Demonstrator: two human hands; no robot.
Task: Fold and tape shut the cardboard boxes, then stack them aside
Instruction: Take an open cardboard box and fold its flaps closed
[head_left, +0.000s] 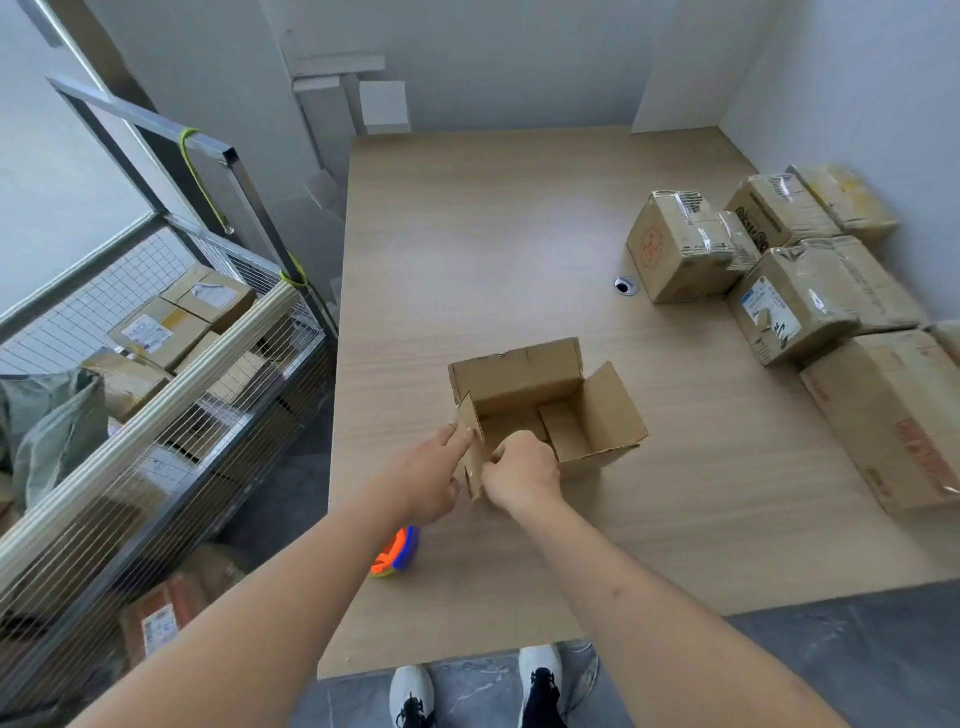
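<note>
Two white shoes (540, 675) with black laces stand on the grey floor at the near edge of the wooden table (519, 218). Just behind the left forearm, well short of the fingers, lies an orange and blue tape dispenser (396, 555), partly hidden by that arm.

Both arms reach forward to an open cardboard box (550, 410) sitting upright on the table, its top flaps standing up and the bottom flaps visible inside. The left hand (423, 478) has its fingers stretched out fairly straight, fingertips pressed against the outer face of the box's near-left flap (471, 447). The right hand (522, 473) is curled, its fingers pinching the inner side of that same flap, so the flap stands between the two hands (thumb position on the right cannot be made out).

Far beyond and to the right of the fingers, a cluster of taped boxes (769, 270) sits along the table's right side near the wall. A small round cable hole (625, 286) shows between them and the open box. Left of the left hand, off the table, a wire cage cart (171, 395) holds more labelled parcels.
</note>
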